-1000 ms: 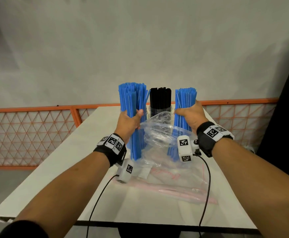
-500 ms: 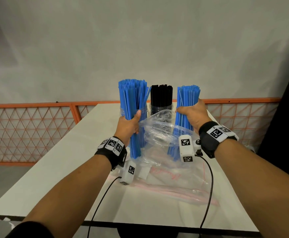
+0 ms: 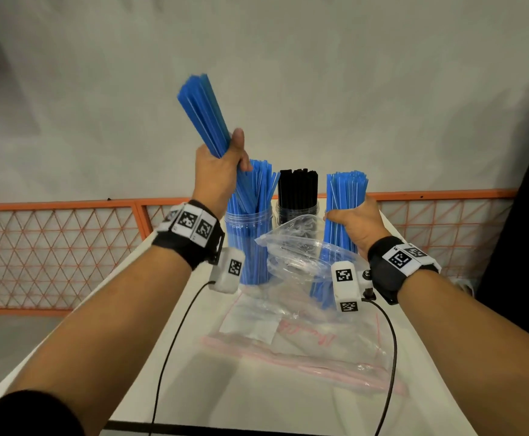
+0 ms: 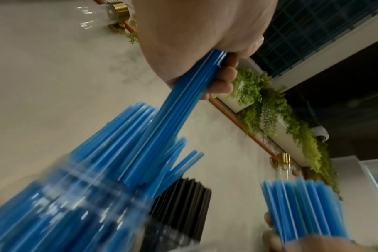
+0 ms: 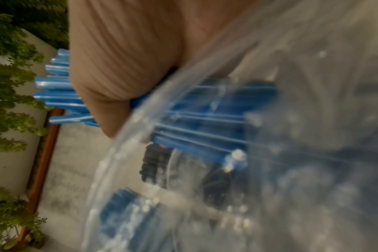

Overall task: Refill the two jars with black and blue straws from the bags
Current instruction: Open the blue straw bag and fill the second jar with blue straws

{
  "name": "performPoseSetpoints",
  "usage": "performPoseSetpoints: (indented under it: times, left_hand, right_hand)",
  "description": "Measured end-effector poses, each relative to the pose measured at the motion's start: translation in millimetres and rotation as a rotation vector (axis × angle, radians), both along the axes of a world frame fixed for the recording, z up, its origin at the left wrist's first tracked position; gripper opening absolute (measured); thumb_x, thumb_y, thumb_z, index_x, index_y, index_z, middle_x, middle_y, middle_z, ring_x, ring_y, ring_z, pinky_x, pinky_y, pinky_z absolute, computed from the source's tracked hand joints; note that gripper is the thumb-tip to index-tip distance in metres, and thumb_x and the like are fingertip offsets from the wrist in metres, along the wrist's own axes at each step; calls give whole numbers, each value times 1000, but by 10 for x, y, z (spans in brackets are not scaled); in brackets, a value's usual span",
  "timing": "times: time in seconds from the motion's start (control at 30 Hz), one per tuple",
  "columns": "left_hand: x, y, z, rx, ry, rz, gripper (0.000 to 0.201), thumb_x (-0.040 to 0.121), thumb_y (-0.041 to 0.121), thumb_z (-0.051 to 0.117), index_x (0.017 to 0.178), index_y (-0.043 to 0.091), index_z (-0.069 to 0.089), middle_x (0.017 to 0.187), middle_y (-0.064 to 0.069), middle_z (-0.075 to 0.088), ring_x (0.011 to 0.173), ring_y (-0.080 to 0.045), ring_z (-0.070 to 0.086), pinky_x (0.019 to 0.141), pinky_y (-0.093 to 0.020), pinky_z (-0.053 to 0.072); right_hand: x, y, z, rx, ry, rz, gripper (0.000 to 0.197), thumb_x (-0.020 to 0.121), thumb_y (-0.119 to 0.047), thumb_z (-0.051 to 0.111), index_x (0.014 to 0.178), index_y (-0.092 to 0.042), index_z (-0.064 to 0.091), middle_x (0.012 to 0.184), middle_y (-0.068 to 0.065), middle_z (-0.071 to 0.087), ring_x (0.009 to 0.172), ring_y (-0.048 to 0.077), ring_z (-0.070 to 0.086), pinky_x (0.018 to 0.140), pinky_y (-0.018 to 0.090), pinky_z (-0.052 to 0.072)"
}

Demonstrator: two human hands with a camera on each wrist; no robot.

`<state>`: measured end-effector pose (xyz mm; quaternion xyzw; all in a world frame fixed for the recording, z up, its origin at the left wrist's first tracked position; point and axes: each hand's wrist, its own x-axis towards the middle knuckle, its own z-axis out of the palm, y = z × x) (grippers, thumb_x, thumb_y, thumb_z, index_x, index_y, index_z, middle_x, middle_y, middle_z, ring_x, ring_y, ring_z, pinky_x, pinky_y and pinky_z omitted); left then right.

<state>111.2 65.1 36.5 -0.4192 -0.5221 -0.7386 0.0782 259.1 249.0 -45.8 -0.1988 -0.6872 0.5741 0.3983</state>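
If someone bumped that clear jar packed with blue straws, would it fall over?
Probably easily: the blue-straw jar is tall, narrow, seemingly thin clear plastic, so likely light. Straws rise well above its rim, raising its balance. The left hand levering its tilted bundle could nudge it.

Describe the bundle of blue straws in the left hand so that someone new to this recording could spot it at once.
Start at the white table and its two clear jars, one of blue straws and one of black straws. Above the blue jar, the left hand grips a bundle of blue straws. It alone is raised and tilted; the right hand's bundle stands upright in a clear bag.
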Motion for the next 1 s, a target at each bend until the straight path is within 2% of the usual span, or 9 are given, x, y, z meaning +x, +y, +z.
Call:
performPoseSetpoints:
  times: [0.13,0.23,0.33,0.43,0.53,0.7,0.8,0.93,1.0]
  left_hand:
    - [2,96,-240,-57,22,-5,38,97,33,59,59,39,63,53,8,53,56,-18,52,76,-49,52]
    - [-20,166,-275,-100,17,28,41,96,36,60,56,39,62,51,7,54,54,-16,52,74,-45,52]
    - [-86,245,-230,-134,-44,58,44,96,39,60,53,31,57,48,3,54,53,-19,53,73,-43,52]
    - [-164,324,-202,-211,-119,60,43,96,40,60,59,18,54,47,-1,55,56,-25,56,78,-46,55]
    - [-203,377,-291,-340,-111,18,43,97,37,60,58,17,61,49,-7,58,60,-30,60,78,-43,57]
    - [-289,401,-180,-256,-65,117,16,88,23,71,85,12,60,57,-2,65,57,-15,66,65,-23,55]
    - [-337,405,45,-212,48,271,35,79,28,76,105,19,55,81,0,67,69,-11,67,65,-22,57]
    - [-406,426,275,-232,144,421,58,73,31,81,118,22,45,92,10,56,70,-7,59,66,-29,57]
    - [-438,437,383,-251,198,445,71,72,33,81,131,27,41,105,10,55,81,-4,58,69,-23,52]
  right_hand:
    - [4,1,-2,-3,-8,-4,29,72,-5,76,86,-21,57,86,7,65,84,23,67,74,36,58]
    - [3,0,1,-1,-9,-1,29,72,-4,76,88,-20,57,86,8,64,84,23,67,72,34,58]
    - [7,-1,3,6,-13,0,29,72,-5,76,88,-20,57,85,7,63,85,23,66,67,30,55]
    - [10,-7,5,7,-18,1,28,73,-4,75,87,-20,57,84,6,63,85,25,67,69,33,56]
    - [15,-11,11,3,-20,2,27,73,-3,74,86,-19,57,84,7,63,85,26,67,73,36,58]
    - [18,-6,14,26,-22,7,23,74,-3,74,85,-16,58,79,6,62,81,24,66,64,28,55]
    - [8,-5,18,31,-26,11,23,74,-3,74,84,-16,58,79,6,62,79,23,66,62,27,54]
    - [11,-6,18,27,-25,14,22,74,-3,74,84,-15,58,78,5,62,77,22,66,61,25,52]
    - [17,-6,19,29,-31,8,22,74,-3,73,84,-15,58,77,5,62,76,21,65,60,25,52]
